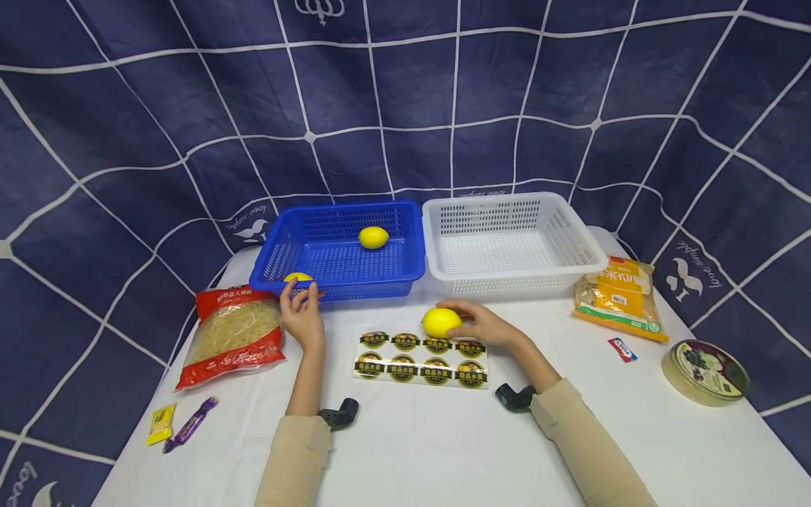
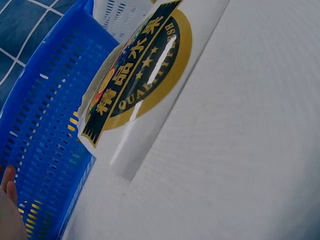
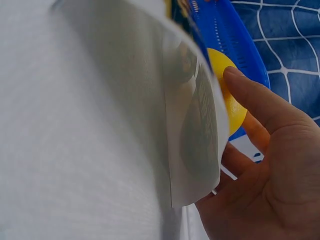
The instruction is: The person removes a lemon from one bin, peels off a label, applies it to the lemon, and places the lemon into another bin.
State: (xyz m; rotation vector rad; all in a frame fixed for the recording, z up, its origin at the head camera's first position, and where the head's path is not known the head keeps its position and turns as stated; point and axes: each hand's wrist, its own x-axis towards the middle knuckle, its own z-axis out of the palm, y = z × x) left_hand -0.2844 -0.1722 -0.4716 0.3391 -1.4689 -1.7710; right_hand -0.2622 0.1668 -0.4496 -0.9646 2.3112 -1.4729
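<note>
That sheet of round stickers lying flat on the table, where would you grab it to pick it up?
Probably at a free edge or corner. The sticker sheet is thin and lies flat on the table, so nothing gives purchase from above. Its near long edge is bare, while the right hand and its lemon crowd the far edge. Slide fingertips under the near edge, then pinch.
</note>
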